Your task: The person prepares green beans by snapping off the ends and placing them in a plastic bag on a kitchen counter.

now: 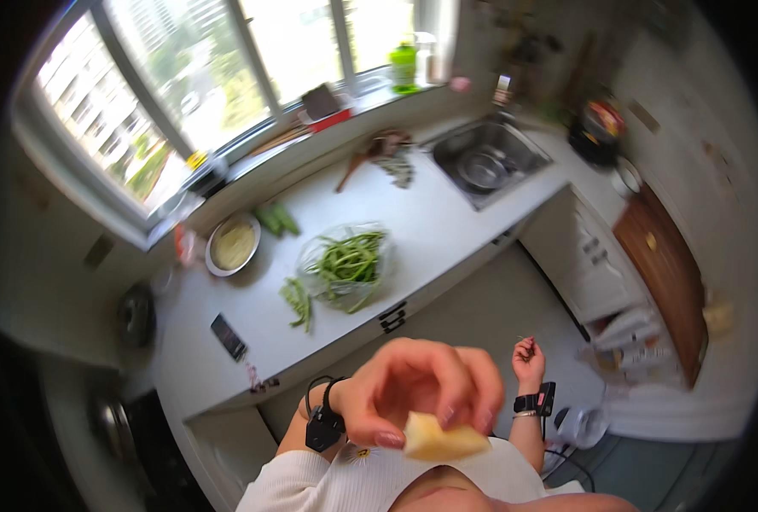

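Close to the camera, my left hand (417,390) holds a pale yellow piece of food (446,438), perhaps fruit, between thumb and fingers. My right hand (529,360) is lowered at the right, its fingers curled around small dark greenish bits that look like plant scraps. Ahead on the white counter, a clear plastic bag (384,246) lies around a heap of green beans (351,259). A small pile of green bean pieces (298,302) rests to its left.
A smartphone (228,336) lies at the counter's left. Behind are a bowl (233,245) of pale contents and green vegetables (278,219). The steel sink (443,153) holds a glassy bowl (482,169). A brown wooden board (663,269) is at the right, above an open shelf with bags.
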The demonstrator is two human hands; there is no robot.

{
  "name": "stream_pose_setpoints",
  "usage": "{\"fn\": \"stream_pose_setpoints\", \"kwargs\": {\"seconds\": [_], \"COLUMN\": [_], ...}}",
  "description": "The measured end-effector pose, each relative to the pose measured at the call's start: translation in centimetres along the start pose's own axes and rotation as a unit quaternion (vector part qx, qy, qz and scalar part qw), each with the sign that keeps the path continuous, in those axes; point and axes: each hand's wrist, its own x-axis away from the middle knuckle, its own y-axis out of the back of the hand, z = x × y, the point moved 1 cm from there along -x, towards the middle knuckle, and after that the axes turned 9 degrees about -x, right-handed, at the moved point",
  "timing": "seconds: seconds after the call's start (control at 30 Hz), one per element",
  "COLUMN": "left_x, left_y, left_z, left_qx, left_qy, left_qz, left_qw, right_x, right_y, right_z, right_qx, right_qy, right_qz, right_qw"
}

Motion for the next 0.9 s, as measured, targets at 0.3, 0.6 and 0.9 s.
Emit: {"fn": "stream_pose_setpoints", "kwargs": {"seconds": [0.3,0.6,0.9], "left_x": [-1.2,-2.1,-2.4], "left_y": [6.1,9.1,9.7], "left_z": [14.2,35.0,50.3], "left_qx": [-0.055,-0.056,-0.07], "left_qy": [0.035,0.243,0.4], "left_qz": [-0.233,-0.316,-0.322], "left_qw": [0.97,0.915,0.856], "right_x": [2.0,7.0,3.4], "right_y": [11.4,22.6,27.4], "right_z": [19.2,45.7,67.5], "right_qx": [-0.044,-0.152,0.71], "right_qy": [0.143,0.375,0.46], "right_qz": [-0.006,-0.087,-0.355], "right_qw": [0.989,0.91,0.399]}}
